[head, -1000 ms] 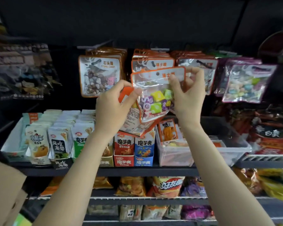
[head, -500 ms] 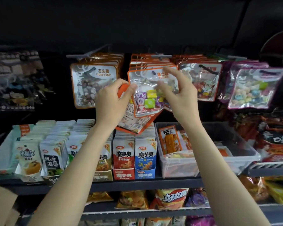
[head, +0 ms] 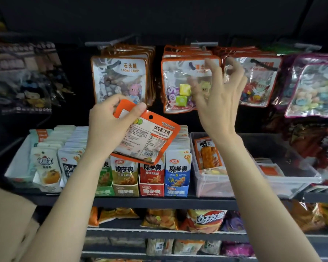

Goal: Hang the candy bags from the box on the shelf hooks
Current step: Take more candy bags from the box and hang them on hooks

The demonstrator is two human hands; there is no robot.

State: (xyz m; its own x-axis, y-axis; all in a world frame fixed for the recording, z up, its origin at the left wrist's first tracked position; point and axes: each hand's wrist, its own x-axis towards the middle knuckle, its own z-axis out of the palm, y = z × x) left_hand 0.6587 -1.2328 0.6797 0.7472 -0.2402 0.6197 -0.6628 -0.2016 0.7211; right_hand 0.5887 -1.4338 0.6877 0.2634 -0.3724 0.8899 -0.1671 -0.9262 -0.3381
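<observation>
My left hand [head: 110,125] grips an orange candy bag [head: 150,140] by its top corner, its back label facing me, in front of the middle shelf. A clear candy bag with an orange rim [head: 180,86] hangs at the front of the middle hook [head: 204,44]. My right hand [head: 220,97] is raised just in front of that bag's right side, fingers spread and loose, holding nothing. Left of it, a row of stone candy bags [head: 119,80] hangs on another hook.
More candy bags [head: 257,82] and purple-rimmed bags [head: 314,89] hang to the right. Below, the shelf [head: 159,202] carries boxes of snack packets [head: 176,173] and a clear plastic bin [head: 284,178]. A cardboard box edge [head: 6,220] shows at lower left.
The clear candy bag went from both hands onto the middle hook. My right hand let go of it and opened. My left hand dropped lower with the orange bag.
</observation>
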